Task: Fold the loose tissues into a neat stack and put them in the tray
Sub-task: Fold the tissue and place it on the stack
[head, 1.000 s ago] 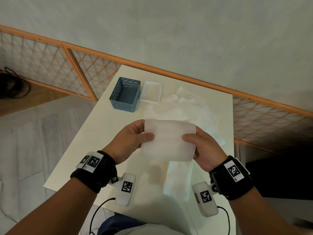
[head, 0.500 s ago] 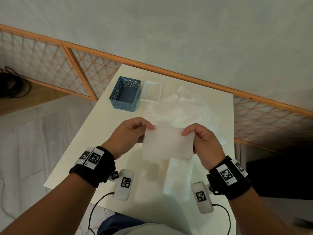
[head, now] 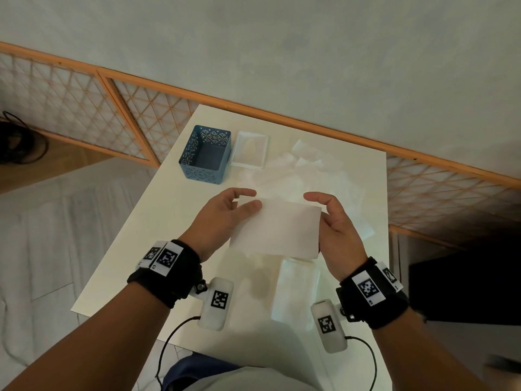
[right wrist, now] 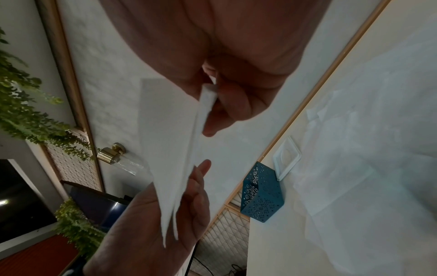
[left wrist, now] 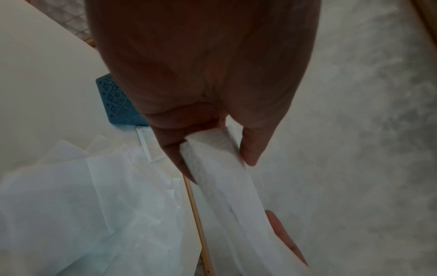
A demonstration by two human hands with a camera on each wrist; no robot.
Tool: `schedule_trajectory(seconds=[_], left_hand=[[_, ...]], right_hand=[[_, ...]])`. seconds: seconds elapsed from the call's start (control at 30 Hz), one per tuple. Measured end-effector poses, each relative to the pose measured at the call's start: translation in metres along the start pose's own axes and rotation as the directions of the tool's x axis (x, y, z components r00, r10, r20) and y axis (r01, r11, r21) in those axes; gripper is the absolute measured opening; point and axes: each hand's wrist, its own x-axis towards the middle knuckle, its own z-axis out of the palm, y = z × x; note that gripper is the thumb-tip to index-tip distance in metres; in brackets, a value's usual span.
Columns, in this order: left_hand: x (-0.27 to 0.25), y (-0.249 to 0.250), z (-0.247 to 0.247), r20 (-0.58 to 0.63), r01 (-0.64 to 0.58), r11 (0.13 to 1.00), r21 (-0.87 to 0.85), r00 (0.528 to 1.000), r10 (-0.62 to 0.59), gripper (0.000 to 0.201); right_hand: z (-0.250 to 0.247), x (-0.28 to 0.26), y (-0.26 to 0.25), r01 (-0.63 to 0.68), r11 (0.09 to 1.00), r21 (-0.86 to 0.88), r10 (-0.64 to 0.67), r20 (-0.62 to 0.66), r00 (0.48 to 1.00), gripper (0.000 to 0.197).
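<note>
Bare table (head: pixel 135 249) nearside; basket (head: pixel 205 155), perhaps lid (head: pixel 249 149), farther back.

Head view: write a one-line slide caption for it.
Both hands, left hand and right hand, hold a folded tissue above the white table, loose tissues and blue basket beyond.

Held tissue (head: pixel 277 228) hides most fingers (head: pixel 248 206); white tray (head: pixel 249 149) contents unclear.

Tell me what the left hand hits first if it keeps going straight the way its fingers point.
Probably the right hand: the left hand points along the folded tissue held between them, toward the right hand's fingers. Depth is uncertain.
</note>
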Motion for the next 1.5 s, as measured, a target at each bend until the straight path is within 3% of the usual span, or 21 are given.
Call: schedule_trajectory(seconds=[0.1, 0.2, 0.3, 0.37, 0.47, 0.6, 0.67, 0.77, 0.8, 0.87, 0.97, 1.03, 1.1, 1.2, 1.27, 1.33, 1.43, 1.5], left_hand=[[0.0, 0.001, 0.001, -0.006, -0.005, 1.0, 0.02, 1.0, 0.005, 0.017], [0.002, 0.002, 0.001, -0.005, -0.022, 0.997, 0.068, 1.0, 0.023, 0.012], [0.005, 0.001, 0.0, 0.025, -0.015, 0.993, 0.115, 1.0, 0.012, 0.013], [0.006, 0.0, 0.002, 0.056, -0.004, 0.989, 0.145, 0.998, -0.004, 0.014], [0.009, -0.001, 0.008, 0.109, -0.012, 0.972, 0.234, 0.994, -0.014, 0.019], [0.015, -0.007, 0.017, 0.115, -0.031, 0.954, 0.298, 0.993, -0.003, 0.015], [0.018, -0.013, 0.02, 0.03, -0.054, 0.94, 0.337, 0.998, 0.046, 0.018], [0.02, -0.026, 0.025, -0.185, -0.008, 0.826, 0.563, 0.973, 0.135, 0.036], [0.018, -0.028, 0.028, -0.207, 0.037, 0.807, 0.589, 0.972, 0.107, 0.042], [0.014, -0.032, 0.037, -0.168, 0.157, 0.83, 0.535, 0.983, -0.078, 0.055], [0.009, -0.034, 0.052, -0.065, 0.389, 0.859, 0.334, 0.918, -0.39, 0.069], [0.009, -0.039, 0.058, -0.028, 0.41, 0.863, 0.295, 0.906, -0.422, 0.063], [0.01, -0.047, 0.062, -0.015, 0.359, 0.879, 0.315, 0.928, -0.373, 0.043], [0.012, -0.056, 0.062, 0.014, 0.286, 0.873, 0.394, 0.948, -0.317, 0.02], [0.012, -0.059, 0.062, 0.051, 0.246, 0.871, 0.425, 0.954, -0.295, 0.019], [0.011, -0.06, 0.063, 0.103, 0.207, 0.88, 0.427, 0.956, -0.275, 0.019], [0.006, -0.06, 0.067, 0.191, 0.167, 0.881, 0.442, 0.942, -0.274, 0.021], [0.004, -0.062, 0.07, 0.284, 0.182, 0.902, 0.391, 0.908, -0.307, 0.02]], right_hand=[[-0.002, 0.0, 0.003, -0.047, 0.998, 0.028, 0.048, -0.05, 0.998, 0.04], [-0.005, 0.004, 0.0, -0.172, 0.965, 0.197, 0.184, -0.042, 0.982, 0.035], [-0.011, 0.005, -0.004, -0.242, 0.937, 0.251, 0.251, -0.001, 0.968, 0.054], [-0.016, 0.003, -0.004, -0.204, 0.965, 0.166, 0.21, -0.018, 0.977, 0.05], [-0.022, -0.001, 0.005, -0.099, 0.988, -0.122, 0.099, -0.006, 0.995, 0.02], [-0.026, -0.008, 0.024, -0.087, 0.965, -0.246, 0.098, 0.035, 0.995, 0.003], [-0.027, -0.012, 0.031, -0.075, 0.958, -0.278, 0.075, -0.008, 0.997, 0.009], [-0.024, -0.018, 0.038, -0.05, 0.943, -0.328, 0.025, -0.08, 0.996, 0.012], [-0.021, -0.02, 0.04, -0.038, 0.934, -0.354, 0.003, -0.099, 0.995, 0.012], [-0.017, -0.024, 0.046, 0.013, 0.896, -0.443, -0.065, -0.104, 0.992, 0.013], [-0.011, -0.029, 0.06, 0.174, 0.769, -0.615, -0.225, -0.007, 0.974, 0.01], [-0.007, -0.033, 0.071, 0.249, 0.707, -0.662, -0.28, 0.061, 0.958, 0.008], [-0.004, -0.038, 0.079, 0.282, 0.672, -0.685, -0.294, 0.104, 0.95, 0.007], [-0.006, -0.045, 0.088, 0.281, 0.695, -0.662, -0.265, 0.128, 0.956, 0.015], [-0.01, -0.049, 0.091, 0.23, 0.736, -0.637, -0.224, 0.091, 0.97, 0.029], [-0.016, -0.052, 0.093, 0.093, 0.814, -0.573, -0.118, -0.005, 0.993, 0.041], [-0.028, -0.055, 0.099, -0.184, 0.94, -0.286, 0.153, -0.129, 0.98, 0.065], [-0.034, -0.054, 0.111, -0.34, 0.94, -0.036, 0.333, -0.126, 0.934, 0.076]])
